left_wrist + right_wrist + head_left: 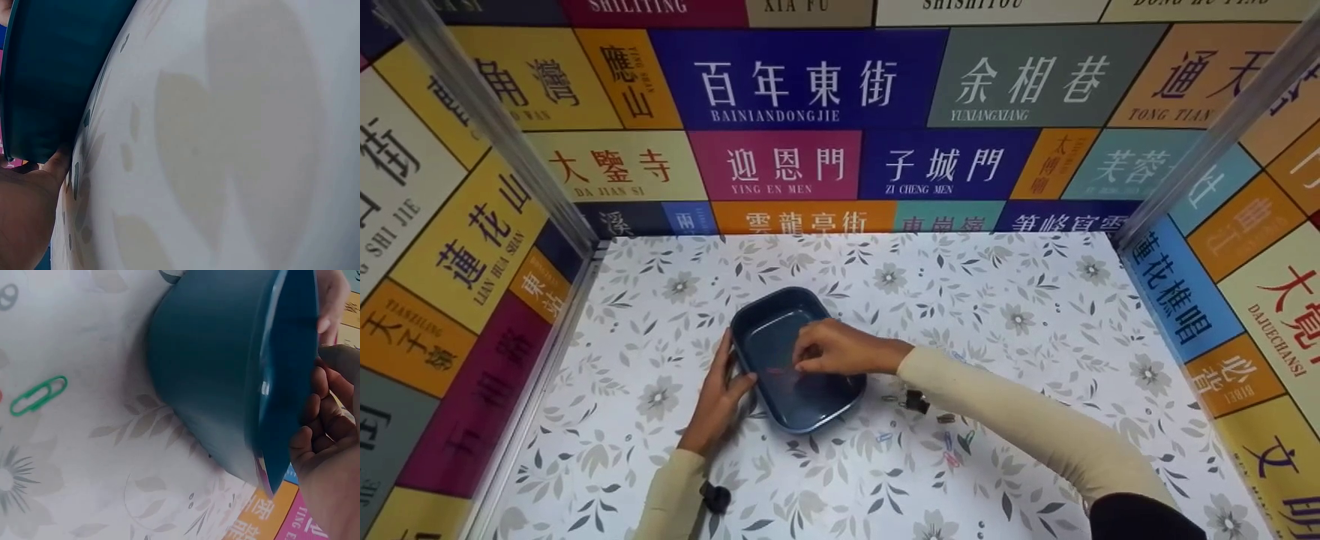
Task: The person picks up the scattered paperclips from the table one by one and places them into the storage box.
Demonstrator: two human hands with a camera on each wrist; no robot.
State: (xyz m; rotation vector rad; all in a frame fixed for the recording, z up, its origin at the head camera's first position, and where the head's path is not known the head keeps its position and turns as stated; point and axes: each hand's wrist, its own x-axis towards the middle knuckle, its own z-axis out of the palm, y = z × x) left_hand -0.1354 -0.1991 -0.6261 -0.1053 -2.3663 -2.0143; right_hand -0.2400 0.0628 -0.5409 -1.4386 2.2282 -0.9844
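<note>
A dark blue rectangular tray [769, 315] with rounded corners stands on the patterned tabletop. My left hand [721, 394] rests against its outer left wall, fingers along the side and thumb near the corner; in the left wrist view the thumb [58, 163] touches the wall low down. Over the tray's inside is my right hand [836, 347], its fingers curled and thumb close to the index finger. I see nothing between its fingertips, though they are partly hidden. A small pinkish-red piece, like a paper clip [775, 370], shows in the tray beside those fingertips.
Right of the tray lie a black binder clip [916, 402], a green paper clip [39, 396], a pink paper clip [952, 459] and several other clips, some beside the right forearm. Sign-covered panels [795, 79] border the table at the back and sides.
</note>
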